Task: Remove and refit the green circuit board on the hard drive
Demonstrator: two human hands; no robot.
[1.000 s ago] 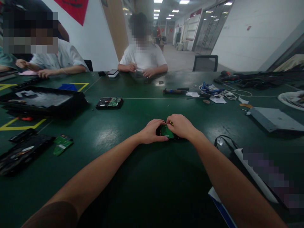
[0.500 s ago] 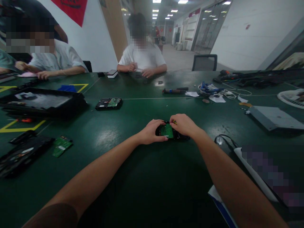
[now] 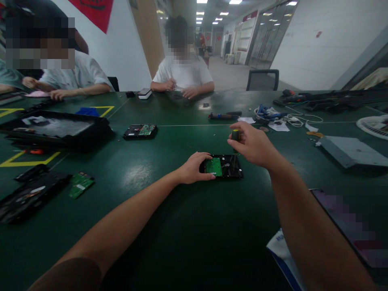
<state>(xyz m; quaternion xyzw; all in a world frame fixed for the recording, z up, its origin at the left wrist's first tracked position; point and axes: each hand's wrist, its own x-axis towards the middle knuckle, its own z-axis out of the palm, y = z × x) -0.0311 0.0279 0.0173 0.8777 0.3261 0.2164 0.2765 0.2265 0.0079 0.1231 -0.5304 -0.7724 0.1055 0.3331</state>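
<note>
A black hard drive (image 3: 233, 166) with a green circuit board (image 3: 214, 166) on its left part lies on the green table. My left hand (image 3: 194, 169) grips the drive's left end, fingers at the far edge and thumb at the near edge. Above and beyond the drive's right end, my right hand (image 3: 250, 143) is closed around a screwdriver (image 3: 235, 135) with a dark and yellow handle. The handle stands upright, and its shaft shows only faintly above the drive.
Another hard drive (image 3: 140, 131) lies beyond on the left. A loose circuit board (image 3: 81, 184), black casing parts (image 3: 32, 194) and a large black tray (image 3: 57, 125) sit at left. Right are a grey metal box (image 3: 353, 151) and cables (image 3: 298, 118). Co-workers (image 3: 183, 74) sit opposite.
My right hand has lifted the screwdriver up off the drive and slightly right, uncovering the drive's right part. My left hand has kept its hold.
</note>
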